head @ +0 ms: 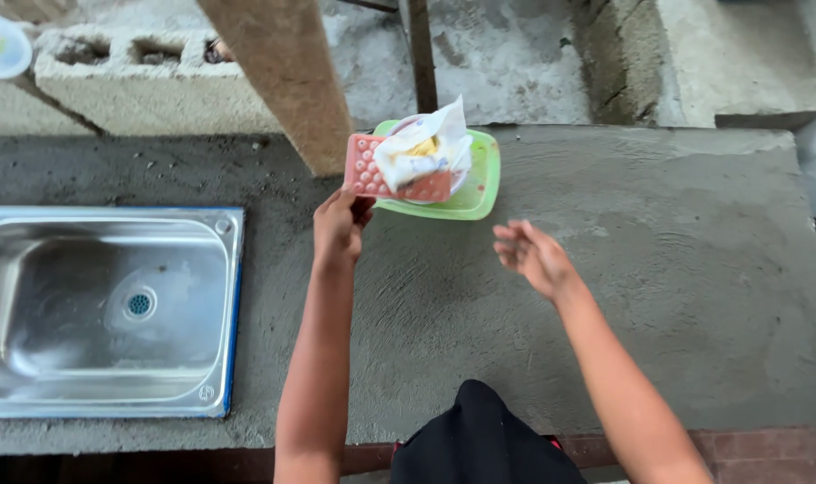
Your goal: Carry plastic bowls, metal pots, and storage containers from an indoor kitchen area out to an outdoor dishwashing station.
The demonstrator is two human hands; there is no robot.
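Observation:
My left hand (338,224) grips the near corner of a pink perforated soap tray (372,173), held up over the concrete counter. On the tray lie a yellow soap piece (423,148) and a white crumpled wrapper (426,143). Just behind it sits a light green plastic tray (479,184) on the counter, partly hidden by the pink tray. My right hand (533,255) hovers to the right, fingers spread, holding nothing and touching nothing.
A steel sink (103,309) with a round drain is set in the counter at left. A wooden post (287,76) rises behind the trays. Hollow concrete blocks (139,76) line the back wall. Rough concrete counter (659,287) stretches right.

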